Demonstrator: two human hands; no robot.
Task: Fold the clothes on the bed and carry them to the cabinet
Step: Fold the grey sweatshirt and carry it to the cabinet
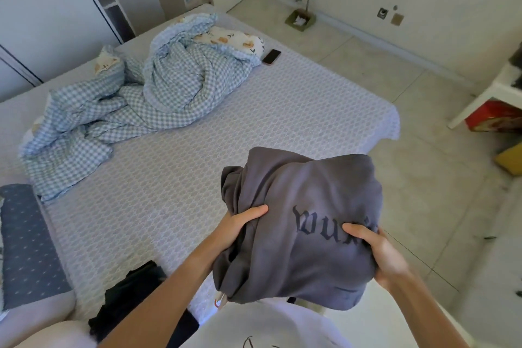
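A folded dark grey sweatshirt point(305, 223) with black lettering is held up in the air, over the bed's near right corner. My left hand point(240, 220) grips its left side, thumb on top. My right hand point(375, 251) grips its right side, thumb across the lettering. A black garment point(127, 294) lies crumpled on the bed point(197, 164) by my left forearm. The white cabinet point(56, 9) with open shelves stands behind the bed at the far left.
A rumpled blue checked quilt point(135, 88) and a patterned pillow point(234, 38) cover the bed's far side, with a phone point(271, 56) beside them. A blue cushion point(25, 246) lies at the left edge. Tiled floor, a dustpan point(300, 20) and a white table point(497, 93) are on the right.
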